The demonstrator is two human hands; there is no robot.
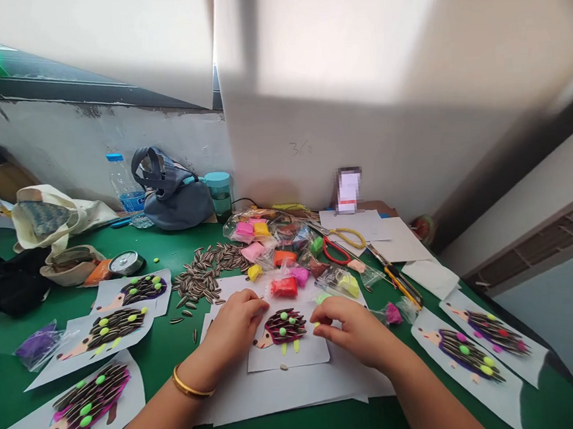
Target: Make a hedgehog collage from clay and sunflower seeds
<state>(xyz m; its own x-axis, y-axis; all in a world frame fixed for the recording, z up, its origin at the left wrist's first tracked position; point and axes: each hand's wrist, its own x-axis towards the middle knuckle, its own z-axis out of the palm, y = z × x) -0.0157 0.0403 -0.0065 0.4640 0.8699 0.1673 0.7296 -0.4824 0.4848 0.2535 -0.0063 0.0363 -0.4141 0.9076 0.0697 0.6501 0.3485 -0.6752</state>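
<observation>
A hedgehog picture (285, 327) lies between my hands on a small white card (302, 356). Sunflower seeds form its spines on a magenta clay body, with green clay dots on top and yellow-green legs below. My left hand (235, 324), wearing a gold bangle, rests at the card's left side with its fingers drawn together; what they hold, if anything, is hidden. To the right of the hedgehog, my right hand (348, 332) pinches a small bit of yellow-green clay (316, 325). One loose sunflower seed (283, 367) is below the hedgehog.
A heap of sunflower seeds (206, 273) and bagged coloured clay (285, 286) lie beyond the card. Scissors (336, 250) and a utility knife (401, 281) are at the right. Finished-looking hedgehog cards (111, 327) flank both sides. A blue bag (179, 203) stands behind.
</observation>
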